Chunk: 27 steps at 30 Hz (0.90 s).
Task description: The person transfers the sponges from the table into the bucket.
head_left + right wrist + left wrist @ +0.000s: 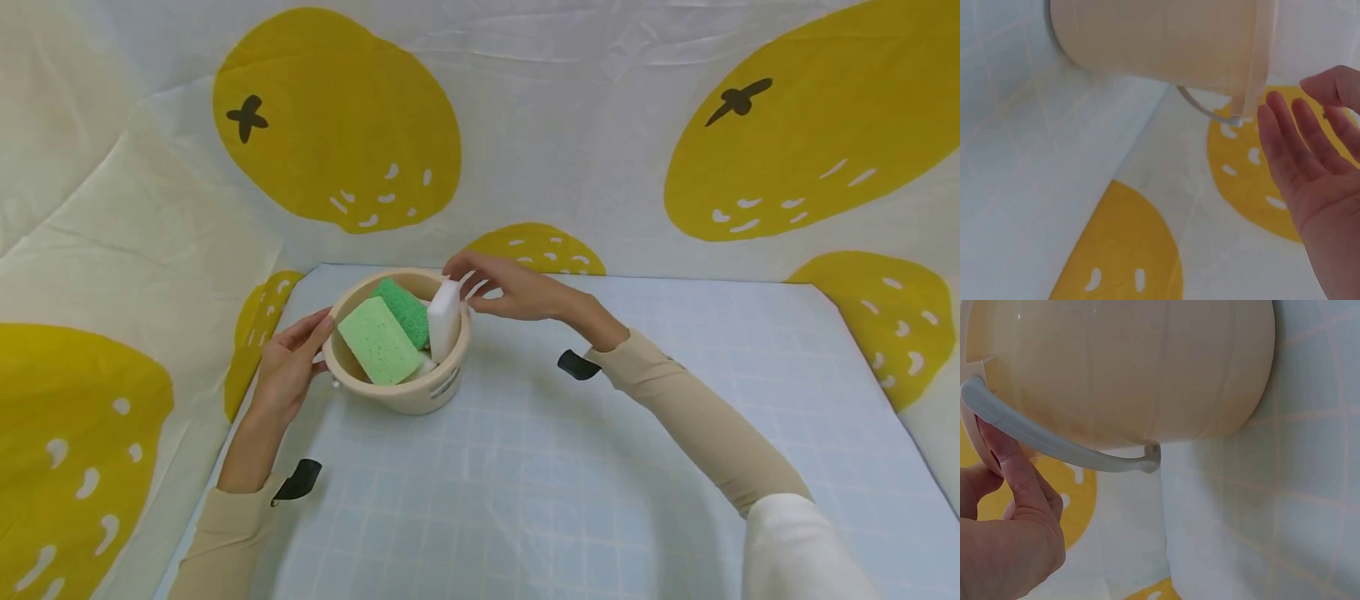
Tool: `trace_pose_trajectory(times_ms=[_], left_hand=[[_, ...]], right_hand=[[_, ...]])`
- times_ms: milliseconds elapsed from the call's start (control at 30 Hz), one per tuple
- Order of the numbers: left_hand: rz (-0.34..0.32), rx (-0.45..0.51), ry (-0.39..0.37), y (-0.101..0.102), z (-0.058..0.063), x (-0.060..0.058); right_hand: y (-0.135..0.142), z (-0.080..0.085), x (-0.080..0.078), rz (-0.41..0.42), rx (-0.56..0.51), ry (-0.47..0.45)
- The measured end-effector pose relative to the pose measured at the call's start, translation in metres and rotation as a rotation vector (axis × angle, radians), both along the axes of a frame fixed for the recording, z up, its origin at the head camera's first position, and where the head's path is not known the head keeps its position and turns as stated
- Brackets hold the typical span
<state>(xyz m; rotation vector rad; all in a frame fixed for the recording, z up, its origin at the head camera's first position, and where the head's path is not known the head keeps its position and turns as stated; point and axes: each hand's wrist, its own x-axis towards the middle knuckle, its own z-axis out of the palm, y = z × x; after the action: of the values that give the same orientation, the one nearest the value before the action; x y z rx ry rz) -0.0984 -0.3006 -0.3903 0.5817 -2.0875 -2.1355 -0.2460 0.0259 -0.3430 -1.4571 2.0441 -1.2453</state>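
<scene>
A cream bucket stands at the back left of the table. Inside lean a light green sponge, a darker green sponge and a white block. My left hand pinches the bucket's left rim, thumb on top and fingers underneath. In the left wrist view the grey handle hangs along the bucket's side, beside that hand's fingers. At the opposite rim is my right hand, its fingertips close to the white block. The right wrist view shows this hand with loosely extended fingers and nothing between them.
A pale blue checked cloth covers the table. White fabric walls with large yellow fruit prints rise at the back and both sides, close behind the bucket. Dark straps stick out at both wrists.
</scene>
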Motion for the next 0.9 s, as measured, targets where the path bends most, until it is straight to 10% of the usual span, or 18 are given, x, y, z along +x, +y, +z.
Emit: trace_pose_trajectory(times_ms=[467,900], left_hand=[[-0.022,0.035,0.016,-0.003,0.001,0.001],[-0.012,-0.123,-0.029,-0.002,0.007,0.0]], right_hand=[[0.049,-0.013,0.0,-0.159,-0.051,0.076],[0.095,-0.025,0.004,-0.296,-0.082,0.119]])
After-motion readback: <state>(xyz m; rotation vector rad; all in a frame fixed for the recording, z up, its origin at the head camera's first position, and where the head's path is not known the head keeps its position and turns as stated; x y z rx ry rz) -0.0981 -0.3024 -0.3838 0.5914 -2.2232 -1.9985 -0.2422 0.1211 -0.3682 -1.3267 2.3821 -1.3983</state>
